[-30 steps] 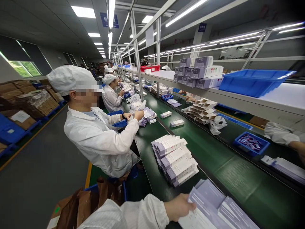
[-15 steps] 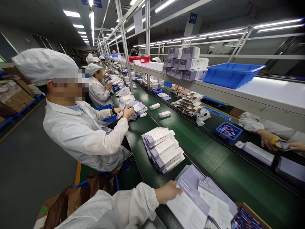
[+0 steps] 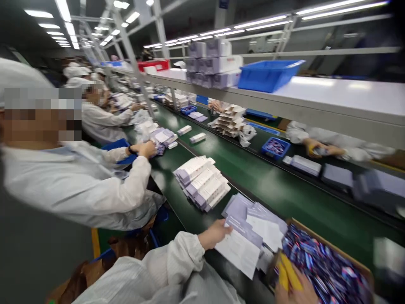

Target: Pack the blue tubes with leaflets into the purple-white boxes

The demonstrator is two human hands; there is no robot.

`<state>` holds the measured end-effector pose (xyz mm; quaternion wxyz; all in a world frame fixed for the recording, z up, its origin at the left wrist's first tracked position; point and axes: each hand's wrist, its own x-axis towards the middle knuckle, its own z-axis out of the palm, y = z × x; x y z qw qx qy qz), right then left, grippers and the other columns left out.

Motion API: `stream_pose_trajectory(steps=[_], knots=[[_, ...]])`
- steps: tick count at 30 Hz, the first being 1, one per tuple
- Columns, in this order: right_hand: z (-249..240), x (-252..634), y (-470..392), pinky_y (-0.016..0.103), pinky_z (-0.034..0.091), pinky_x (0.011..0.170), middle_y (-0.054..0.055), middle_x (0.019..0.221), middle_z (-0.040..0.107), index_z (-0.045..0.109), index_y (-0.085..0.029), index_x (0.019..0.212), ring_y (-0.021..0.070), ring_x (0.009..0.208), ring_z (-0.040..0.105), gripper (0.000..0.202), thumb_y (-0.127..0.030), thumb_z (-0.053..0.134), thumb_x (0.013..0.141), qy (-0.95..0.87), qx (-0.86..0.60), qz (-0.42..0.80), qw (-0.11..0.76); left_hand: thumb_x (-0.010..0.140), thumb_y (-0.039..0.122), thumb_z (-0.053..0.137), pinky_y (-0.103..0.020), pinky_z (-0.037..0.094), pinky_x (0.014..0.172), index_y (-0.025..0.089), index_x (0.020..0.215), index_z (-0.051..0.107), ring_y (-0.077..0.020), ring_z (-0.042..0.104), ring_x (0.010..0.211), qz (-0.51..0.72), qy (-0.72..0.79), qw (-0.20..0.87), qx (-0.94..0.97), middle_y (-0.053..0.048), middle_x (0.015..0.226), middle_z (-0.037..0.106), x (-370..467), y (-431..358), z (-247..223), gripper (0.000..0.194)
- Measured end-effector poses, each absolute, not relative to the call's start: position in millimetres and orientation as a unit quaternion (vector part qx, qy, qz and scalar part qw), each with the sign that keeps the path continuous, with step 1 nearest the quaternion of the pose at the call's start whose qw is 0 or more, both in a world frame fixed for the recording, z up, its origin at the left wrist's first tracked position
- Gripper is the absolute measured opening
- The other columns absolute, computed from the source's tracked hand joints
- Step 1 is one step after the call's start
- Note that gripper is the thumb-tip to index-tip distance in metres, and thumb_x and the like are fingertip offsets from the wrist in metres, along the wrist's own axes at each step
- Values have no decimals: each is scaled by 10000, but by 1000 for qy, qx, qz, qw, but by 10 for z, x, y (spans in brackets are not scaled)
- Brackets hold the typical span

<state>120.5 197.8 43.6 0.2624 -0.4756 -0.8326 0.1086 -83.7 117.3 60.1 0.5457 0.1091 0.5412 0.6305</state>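
Observation:
My left hand [image 3: 215, 233] is closed on the near edge of a purple-and-white printed leaflet [image 3: 241, 245], thumb on top. More leaflets [image 3: 265, 226] lie fanned out just beyond it on the dark green belt. At the lower right, my right hand [image 3: 295, 285] is over the near left corner of an open carton [image 3: 356, 264] full of small shiny dark blue sachets [image 3: 322, 261]. Yellow covers sit on two of its fingers, which are stretched out and slightly blurred. Nothing shows in the right hand; its thumb is out of sight.
Stacked white-and-purple boxes [image 3: 202, 181] lie beyond the leaflets. A co-worker in white [image 3: 79, 185] sits at the left. Across the conveyor [image 3: 265, 185] are a blue sachet tray [image 3: 276, 147] and another person's hands [image 3: 322, 150]. The shelf [image 3: 332, 93] overhead bears a blue bin [image 3: 270, 76].
The view has swung right, so more of the sachet carton shows. My right hand has come into view at the carton. My left hand still grips the leaflet.

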Motion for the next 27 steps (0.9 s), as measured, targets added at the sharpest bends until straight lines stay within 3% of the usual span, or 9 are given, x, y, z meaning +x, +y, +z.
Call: stream_pose_trajectory(steps=[2,6,13,18,22,24,27], knots=[[555,1133,1959,449,313,934,122,1057,567,535,-162,1079,278,1038,469,410,-213,406,693,-840,-443,66,307,544,420,708,-368,419,725,126,852,625,-218,591,708,615,530,569,129,-64,733,646,-771,1226,643,433],[697,762,1873,513,168,973,50,988,620,625,-224,788,263,1020,462,282,-80,431,642,-881,-349,21,320,582,372,698,-331,413,764,138,917,604,-210,597,778,608,483,609,160,-63,824,662,-614,1370,765,419],[600,701,1807,456,217,958,73,948,619,631,-199,626,233,892,472,216,-31,496,634,-889,-340,12,306,551,336,726,-332,421,784,136,881,605,-231,603,831,629,443,631,98,-66,833,673,-379,1505,814,405],[663,731,1753,441,279,913,86,919,606,646,-173,744,239,869,470,214,-46,502,650,-898,-349,23,268,603,376,687,-322,436,764,125,848,605,-219,615,794,622,467,620,107,-73,824,676,-308,1520,781,360],[732,871,1870,327,385,813,73,962,583,586,-161,954,205,891,491,275,-127,480,703,-888,-350,184,233,579,300,720,-298,454,713,135,846,590,-188,625,705,596,518,598,137,-55,811,682,-359,1530,743,340],[700,1071,2068,277,405,763,65,914,583,575,-155,922,173,842,512,232,-156,410,759,-833,-433,235,250,591,289,713,-310,467,701,143,873,575,-196,632,690,594,541,586,108,-53,777,686,-430,1537,741,346],[548,1430,2445,308,385,778,103,910,564,571,-132,901,201,859,501,230,-181,379,784,-737,-603,192,237,630,289,689,-341,478,728,154,981,552,-232,637,776,564,559,600,98,-84,846,684,-551,1535,799,401]])
